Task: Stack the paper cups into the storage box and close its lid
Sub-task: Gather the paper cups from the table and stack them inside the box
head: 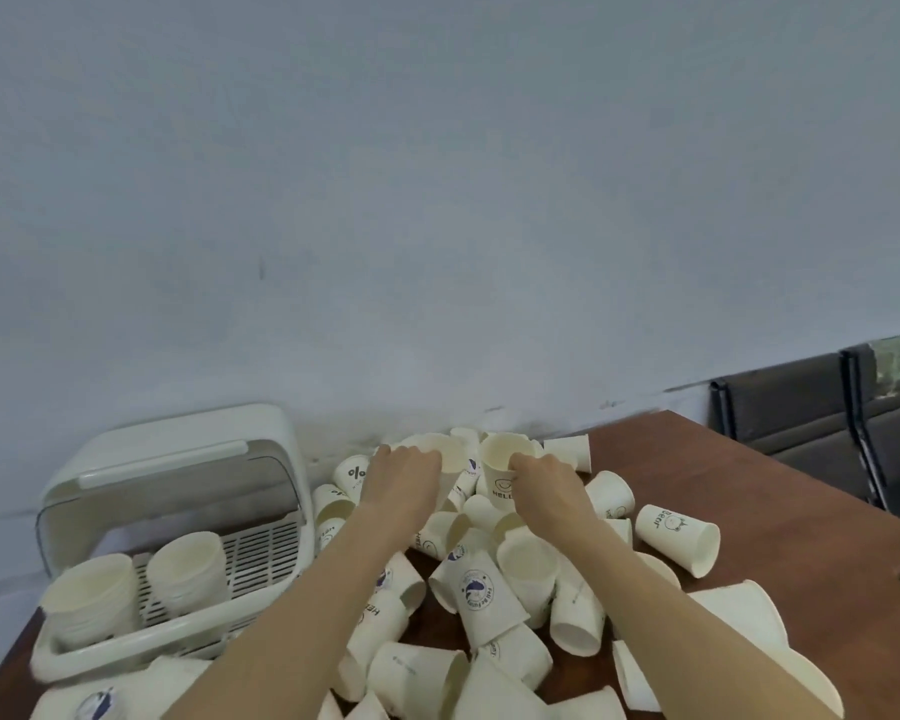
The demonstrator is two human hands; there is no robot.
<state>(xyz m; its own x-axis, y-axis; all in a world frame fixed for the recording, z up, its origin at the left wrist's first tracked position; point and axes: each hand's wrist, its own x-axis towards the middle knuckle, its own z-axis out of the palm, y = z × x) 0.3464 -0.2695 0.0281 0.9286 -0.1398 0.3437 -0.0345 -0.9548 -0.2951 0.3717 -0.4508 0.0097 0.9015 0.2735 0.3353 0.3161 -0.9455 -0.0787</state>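
Observation:
A heap of white paper cups [489,600] covers the middle of the brown table [780,517], most lying on their sides. At the left stands the white storage box [74,654], its lid [178,449] swung up and back. Two stacks of cups [126,589] stand inside it on the slatted floor. My left hand [401,485] grips an upright cup [450,457] at the far side of the heap. Beside it my right hand [546,485] grips another upright cup printed "HELLO" [502,467].
A pale wall rises right behind the table. Dark chairs [827,413] stand past the table's far right corner. More loose cups [681,540] lie to the right and along the near edge, under my forearms.

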